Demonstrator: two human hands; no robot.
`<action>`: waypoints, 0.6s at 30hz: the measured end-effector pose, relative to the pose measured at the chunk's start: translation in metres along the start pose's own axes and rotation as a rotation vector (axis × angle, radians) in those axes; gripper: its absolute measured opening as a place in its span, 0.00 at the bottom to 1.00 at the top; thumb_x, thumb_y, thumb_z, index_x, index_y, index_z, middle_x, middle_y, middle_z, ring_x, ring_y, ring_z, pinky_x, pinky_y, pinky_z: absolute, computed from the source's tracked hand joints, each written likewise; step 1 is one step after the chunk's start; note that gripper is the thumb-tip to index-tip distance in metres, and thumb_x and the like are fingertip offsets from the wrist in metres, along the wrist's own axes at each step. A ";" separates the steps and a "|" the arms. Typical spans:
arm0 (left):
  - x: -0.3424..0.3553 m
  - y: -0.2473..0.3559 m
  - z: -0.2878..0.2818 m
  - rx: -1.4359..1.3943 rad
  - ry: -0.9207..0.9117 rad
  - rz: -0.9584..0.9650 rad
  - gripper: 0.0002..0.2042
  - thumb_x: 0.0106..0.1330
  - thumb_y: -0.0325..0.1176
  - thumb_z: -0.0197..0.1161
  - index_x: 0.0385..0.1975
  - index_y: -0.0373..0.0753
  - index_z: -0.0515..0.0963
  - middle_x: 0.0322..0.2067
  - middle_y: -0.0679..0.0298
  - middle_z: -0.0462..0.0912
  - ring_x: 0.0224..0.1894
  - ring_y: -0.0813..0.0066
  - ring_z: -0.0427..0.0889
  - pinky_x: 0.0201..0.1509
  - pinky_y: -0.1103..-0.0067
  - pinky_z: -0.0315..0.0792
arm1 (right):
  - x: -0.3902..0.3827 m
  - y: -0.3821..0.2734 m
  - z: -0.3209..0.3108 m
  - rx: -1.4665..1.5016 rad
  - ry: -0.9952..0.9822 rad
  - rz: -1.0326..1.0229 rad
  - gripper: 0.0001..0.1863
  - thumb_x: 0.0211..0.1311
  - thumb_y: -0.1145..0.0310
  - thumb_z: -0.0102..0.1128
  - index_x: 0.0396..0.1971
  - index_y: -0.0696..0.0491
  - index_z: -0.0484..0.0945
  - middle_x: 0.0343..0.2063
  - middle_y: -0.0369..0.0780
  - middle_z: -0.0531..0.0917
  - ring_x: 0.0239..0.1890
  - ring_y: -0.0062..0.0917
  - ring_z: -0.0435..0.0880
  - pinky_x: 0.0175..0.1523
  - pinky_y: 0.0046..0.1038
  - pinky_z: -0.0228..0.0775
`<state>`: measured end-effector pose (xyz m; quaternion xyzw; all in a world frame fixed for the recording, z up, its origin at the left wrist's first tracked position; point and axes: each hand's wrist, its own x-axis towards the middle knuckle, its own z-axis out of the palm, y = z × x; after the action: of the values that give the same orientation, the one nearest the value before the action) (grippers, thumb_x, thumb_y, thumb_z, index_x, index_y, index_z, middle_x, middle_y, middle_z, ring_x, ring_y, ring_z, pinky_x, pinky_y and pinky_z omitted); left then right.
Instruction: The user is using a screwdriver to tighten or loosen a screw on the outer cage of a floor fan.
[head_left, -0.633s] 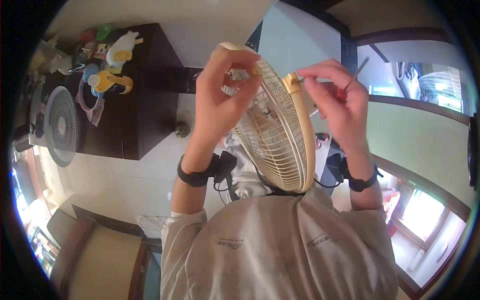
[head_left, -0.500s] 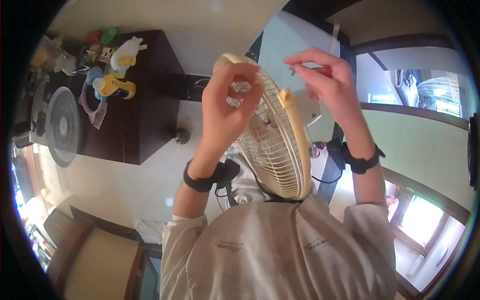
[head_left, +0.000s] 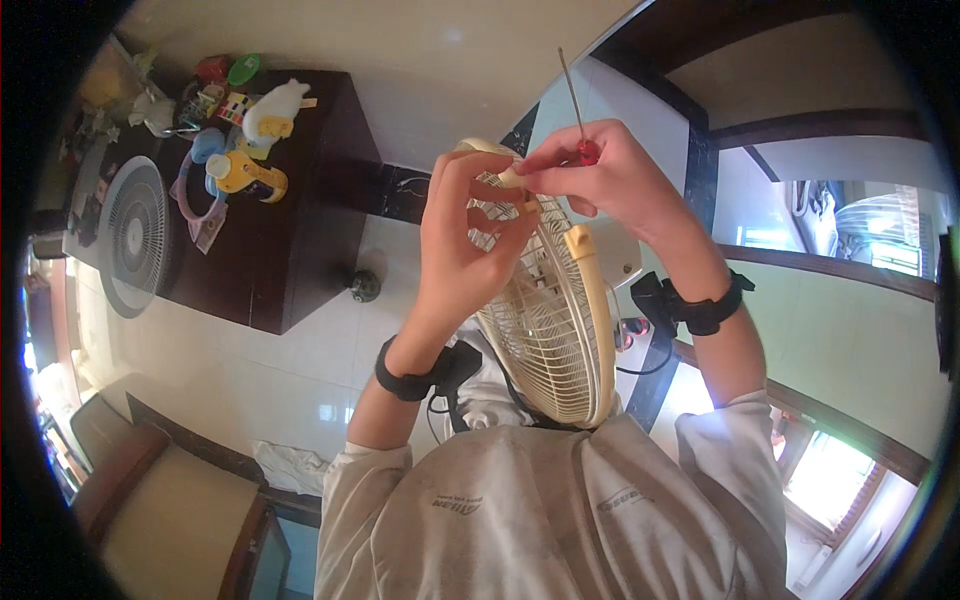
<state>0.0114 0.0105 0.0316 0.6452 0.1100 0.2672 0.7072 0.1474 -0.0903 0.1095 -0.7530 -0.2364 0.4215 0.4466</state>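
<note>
Clock positions on the view are taken from its centre. The cream fan cage [head_left: 545, 335] sits at the centre, slightly toward 4 o'clock, seen nearly edge-on in front of the person's torso. A cream clip [head_left: 580, 242] is on its rim at the cage's 1 o'clock. The left hand [head_left: 462, 228], at the cage's 11 o'clock, has thumb and fingers curled with a narrow gap; whether it grips anything cannot be told. The right hand [head_left: 620, 180], at the cage's 1 o'clock, holds a screwdriver [head_left: 588, 152] by its red handle, shaft toward 12 o'clock. A small cream piece [head_left: 512, 179] is at the meeting fingertips. On a dark cabinet [head_left: 320, 200], a yellow bottle [head_left: 250, 177] is at 10 o'clock.
</note>
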 end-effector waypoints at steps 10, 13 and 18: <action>0.000 -0.003 -0.001 -0.005 -0.020 -0.012 0.20 0.52 0.19 0.67 0.47 0.35 0.73 0.44 0.62 0.78 0.42 0.74 0.83 0.35 0.83 0.78 | 0.003 0.005 -0.004 -0.047 -0.077 -0.038 0.08 0.52 0.73 0.65 0.32 0.59 0.85 0.20 0.36 0.82 0.16 0.12 0.70 0.22 0.17 0.61; 0.002 0.000 -0.003 -0.019 -0.029 -0.032 0.18 0.52 0.19 0.68 0.45 0.34 0.76 0.41 0.63 0.81 0.42 0.75 0.83 0.36 0.83 0.78 | 0.000 0.005 -0.005 -0.098 -0.036 -0.024 0.09 0.52 0.72 0.65 0.33 0.59 0.85 0.21 0.35 0.81 0.19 0.13 0.71 0.25 0.19 0.63; 0.004 -0.001 -0.008 0.031 -0.064 -0.032 0.15 0.50 0.20 0.69 0.40 0.34 0.81 0.40 0.64 0.81 0.42 0.76 0.83 0.36 0.83 0.78 | 0.000 0.025 -0.007 -0.276 -0.017 -0.275 0.11 0.54 0.71 0.64 0.37 0.58 0.85 0.21 0.34 0.76 0.24 0.15 0.71 0.31 0.20 0.63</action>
<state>0.0105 0.0196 0.0303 0.6624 0.1015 0.2333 0.7046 0.1530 -0.1053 0.0896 -0.7643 -0.3962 0.3263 0.3903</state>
